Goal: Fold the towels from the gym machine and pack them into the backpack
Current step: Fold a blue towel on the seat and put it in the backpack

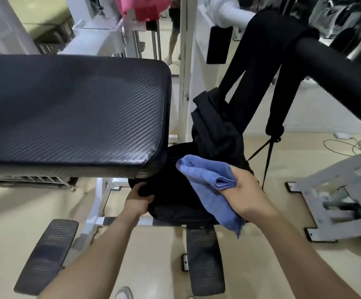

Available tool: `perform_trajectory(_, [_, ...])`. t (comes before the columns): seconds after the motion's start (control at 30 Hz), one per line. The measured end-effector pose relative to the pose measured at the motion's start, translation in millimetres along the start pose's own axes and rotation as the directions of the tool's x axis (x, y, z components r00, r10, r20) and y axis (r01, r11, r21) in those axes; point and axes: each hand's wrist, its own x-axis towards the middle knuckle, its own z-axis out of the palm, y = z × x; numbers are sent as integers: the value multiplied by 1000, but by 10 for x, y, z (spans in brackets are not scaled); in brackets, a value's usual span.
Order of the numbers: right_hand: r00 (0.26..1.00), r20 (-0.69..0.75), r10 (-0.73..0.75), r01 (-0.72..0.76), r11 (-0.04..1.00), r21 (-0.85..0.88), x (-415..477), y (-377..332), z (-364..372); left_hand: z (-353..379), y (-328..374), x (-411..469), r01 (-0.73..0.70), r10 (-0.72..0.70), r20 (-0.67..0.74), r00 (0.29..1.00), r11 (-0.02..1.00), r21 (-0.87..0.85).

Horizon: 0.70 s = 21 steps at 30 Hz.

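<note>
A black backpack (215, 134) hangs by its straps from a padded black bar (337, 67) of the gym machine, its mouth gaping open below the bench pad. My left hand (139, 198) grips the near rim of the backpack's opening. A folded blue towel (207, 182) is pinched in my right hand (247, 188), held just above the open mouth, its lower corner dangling free. A pink towel (141, 7) hangs on the machine at the top of the view.
A large black bench pad (71, 113) fills the left half. Two black footplates (47, 255) (204, 260) lie on the beige floor below. White machine frame parts (337, 203) stand at right. A person's legs (174, 39) show far back. A cable (339, 145) lies on the floor.
</note>
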Motion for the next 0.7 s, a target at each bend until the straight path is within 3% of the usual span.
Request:
perform_trajectory(0.1, [996,-55,-64,54,984,-167,58,57,-19,199,-3,-15,-35,43,-37,998,979,199])
perform_trajectory(0.17, [988,-98,-117,75,932,-355,76,132,-102,239,53,-193,-149,100,156,983,925,349])
perform_trajectory(0.2, [983,-115,-145,82,898,-432,80,180,-158,245,68,-298,-248,112,288,951,833,495])
perform_trajectory(0.27, [969,-154,-193,78,830,-553,82,275,-300,248,48,-495,-434,114,440,891,503,748])
perform_trajectory(0.33, [953,-193,-234,61,771,-634,75,363,-466,252,-1,-731,-516,214,478,852,193,834])
perform_trajectory(0.4, [944,-219,-246,28,723,-690,80,429,-624,275,24,-973,-588,379,539,752,17,808])
perform_trajectory(0.47, [940,-243,-240,-20,672,-741,87,446,-723,274,167,-1218,-671,542,570,617,-16,741])
perform_trajectory(0.5, [942,-248,-228,-36,663,-748,76,437,-741,251,270,-1334,-701,558,574,599,19,713])
perform_trajectory(0.57, [963,-197,-186,-9,705,-709,27,391,-692,214,408,-1562,-687,474,599,645,17,727])
perform_trajectory(0.63, [991,-6,-136,104,789,-606,-83,295,-524,170,435,-1766,-702,480,634,606,-53,710])
perform_trajectory(0.7, [969,216,-119,217,829,-516,-216,258,-298,83,427,-1998,-769,495,667,557,4,639])
